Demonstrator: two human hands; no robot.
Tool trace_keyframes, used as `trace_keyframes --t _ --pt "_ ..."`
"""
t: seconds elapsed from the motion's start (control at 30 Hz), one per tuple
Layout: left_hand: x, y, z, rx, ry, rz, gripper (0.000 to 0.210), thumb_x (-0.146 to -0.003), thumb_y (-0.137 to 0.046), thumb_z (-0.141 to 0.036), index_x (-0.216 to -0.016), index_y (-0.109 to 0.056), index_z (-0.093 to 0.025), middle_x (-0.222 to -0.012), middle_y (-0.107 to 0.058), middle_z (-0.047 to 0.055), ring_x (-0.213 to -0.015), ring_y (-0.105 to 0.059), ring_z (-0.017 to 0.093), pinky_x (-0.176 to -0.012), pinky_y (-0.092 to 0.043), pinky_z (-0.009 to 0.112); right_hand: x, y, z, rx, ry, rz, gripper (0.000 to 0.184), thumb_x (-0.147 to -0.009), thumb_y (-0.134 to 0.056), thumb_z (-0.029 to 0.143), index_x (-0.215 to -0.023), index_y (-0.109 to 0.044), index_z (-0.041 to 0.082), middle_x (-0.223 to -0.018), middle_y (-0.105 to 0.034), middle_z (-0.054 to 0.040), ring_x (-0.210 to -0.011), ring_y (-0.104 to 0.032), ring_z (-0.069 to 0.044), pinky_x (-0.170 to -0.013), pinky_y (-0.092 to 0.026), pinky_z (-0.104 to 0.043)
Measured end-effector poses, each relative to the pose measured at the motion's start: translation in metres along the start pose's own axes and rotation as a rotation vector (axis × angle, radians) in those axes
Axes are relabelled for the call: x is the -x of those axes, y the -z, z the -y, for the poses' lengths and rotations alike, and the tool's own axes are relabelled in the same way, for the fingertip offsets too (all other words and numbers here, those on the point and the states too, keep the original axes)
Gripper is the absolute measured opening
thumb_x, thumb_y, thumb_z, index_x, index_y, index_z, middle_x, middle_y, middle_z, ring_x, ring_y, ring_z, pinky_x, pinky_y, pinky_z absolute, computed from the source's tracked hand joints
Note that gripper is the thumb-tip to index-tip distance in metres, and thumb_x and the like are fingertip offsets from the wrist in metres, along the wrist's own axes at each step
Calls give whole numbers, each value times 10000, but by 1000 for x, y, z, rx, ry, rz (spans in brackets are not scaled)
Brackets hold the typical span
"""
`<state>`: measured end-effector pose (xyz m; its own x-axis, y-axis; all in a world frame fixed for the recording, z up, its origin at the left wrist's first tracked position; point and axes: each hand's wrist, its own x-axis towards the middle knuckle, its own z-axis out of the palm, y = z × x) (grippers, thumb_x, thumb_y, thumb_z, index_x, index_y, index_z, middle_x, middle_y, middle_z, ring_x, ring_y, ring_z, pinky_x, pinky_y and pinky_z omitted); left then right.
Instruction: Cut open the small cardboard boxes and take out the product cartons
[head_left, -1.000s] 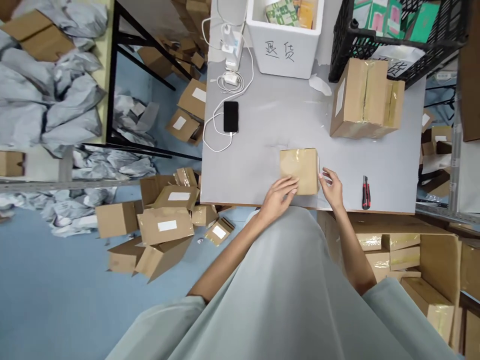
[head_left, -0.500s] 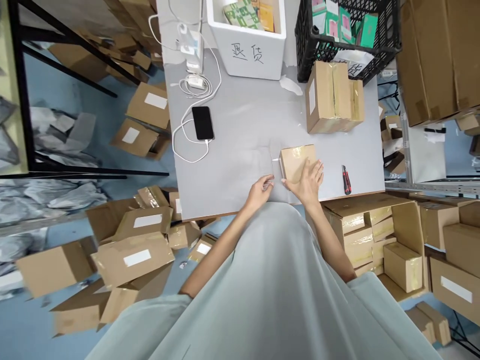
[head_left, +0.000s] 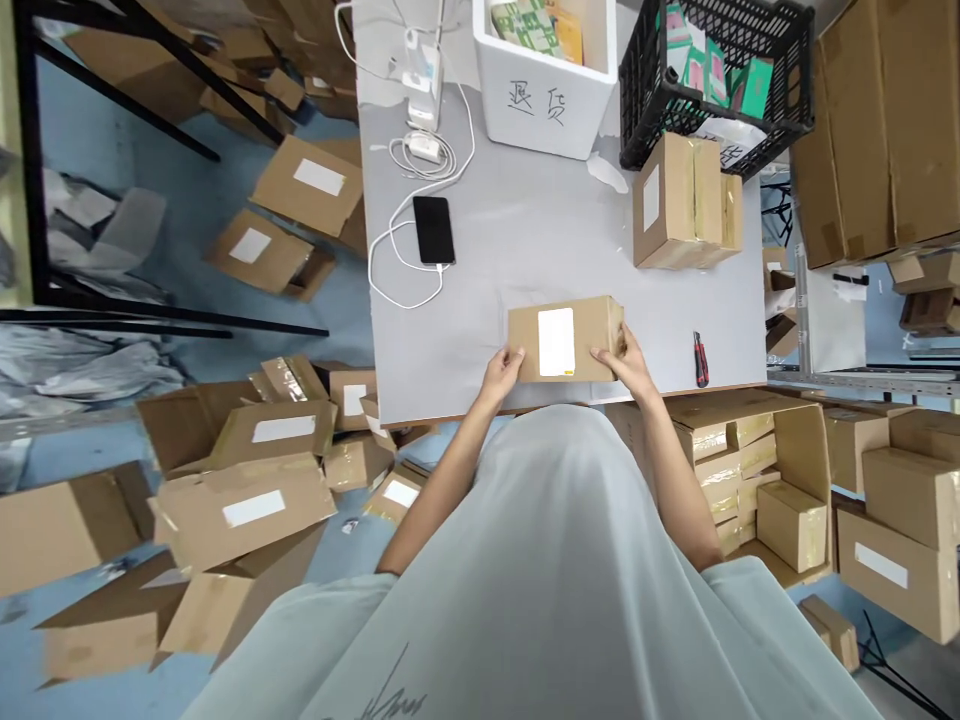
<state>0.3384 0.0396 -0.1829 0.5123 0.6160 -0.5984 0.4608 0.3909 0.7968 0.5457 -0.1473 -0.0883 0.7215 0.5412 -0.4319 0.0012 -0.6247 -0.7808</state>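
A brown cardboard box [head_left: 526,335] with a white label [head_left: 556,342] on the face towards me is between my hands at the table's near edge. My left hand [head_left: 501,376] grips its lower left corner, thumb on the front. At the right end, my right hand [head_left: 628,362] holds it with the thumb across the labelled face and the fingers behind. A red and black utility knife [head_left: 700,360] lies on the grey table [head_left: 525,240] to the right of my right hand.
A phone [head_left: 433,230] on a white cable lies at left. Behind stand a white foam bin [head_left: 547,105], a black crate [head_left: 637,120] and taped boxes [head_left: 675,205]. Below right, an open carton [head_left: 806,450] holds small boxes; more cartons [head_left: 240,500] lie on the floor at left.
The box has been turned so its labelled face shows. My left hand, earlier beside the box, now grips it, and my right hand has shifted to its right end. The view has shifted slightly.
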Motion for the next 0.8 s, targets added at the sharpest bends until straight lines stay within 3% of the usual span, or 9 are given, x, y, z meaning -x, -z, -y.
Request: trace_keyframes --t 0.1,0.23,0.37,0.5,0.6,0.67,0.8 --pt "4 15 13 28 26 -26 407 -1049 -627 -414 -1335 -731 -146 -1416 -792 186 -1303 -763 331 -1177 -595 514 9 -15 -14 -209 -46 112 1236 -773 -875 758 -1789 -386 250 -1743 -539 -130 -1572 -525 -368 -1359 -418 -543" --pt "4 24 27 46 24 -48 451 -972 -704 -333 -1389 -714 -163 -1455 -777 161 -1311 -760 303 -1189 -590 475 13 -28 -29 -245 -40 154 1225 -763 -898 744 -1778 -414 258 -1767 -532 -118 -1588 -522 -363 -1358 -430 -532" --pt "2 19 33 36 10 -65 465 -948 -715 -338 -1376 -710 -155 -1457 -767 182 -1298 -765 308 -1181 -599 494 5 -25 -38 -174 -17 209 1058 -896 -756 740 -1766 -425 237 -1747 -569 -119 -1572 -560 -322 -1337 -459 -530" --pt "1 9 30 -9 -5 -84 493 -913 -702 -296 -1384 -684 -152 -1428 -771 189 -1248 -782 302 -1164 -612 523 -14 -16 -45 -158 -4 257 998 -913 -729 742 -1721 -498 203 -1686 -636 -130 -1509 -634 -320 -1300 -507 -516" --pt "-1 4 18 -79 -22 -164 556 -899 -702 -280 -1433 -648 -137 -1486 -714 218 -1401 -695 346 -1280 -507 589 -34 -4 -53 -192 -2 264 1035 -857 -801 769 -1681 -559 192 -1710 -607 -157 -1570 -587 -339 -1319 -483 -528" --pt "-5 -2 4 -164 -80 -269 608 -903 -711 -280 -1483 -617 -123 -1569 -631 244 -1546 -571 373 -1371 -388 592 -52 12 -60 -198 -27 203 1103 -822 -831 800 -1686 -552 172 -1752 -545 -201 -1606 -553 -355 -1333 -459 -548" --pt "-21 -29 -39 -368 -316 -407 613 -948 -692 -287 -1540 -592 -161 -1624 -564 218 -1623 -476 366 -1420 -315 543 -98 65 -73 -245 0 52 1225 -801 -812 858 -1730 -470 137 -1783 -477 -259 -1615 -552 -345 -1343 -438 -527"
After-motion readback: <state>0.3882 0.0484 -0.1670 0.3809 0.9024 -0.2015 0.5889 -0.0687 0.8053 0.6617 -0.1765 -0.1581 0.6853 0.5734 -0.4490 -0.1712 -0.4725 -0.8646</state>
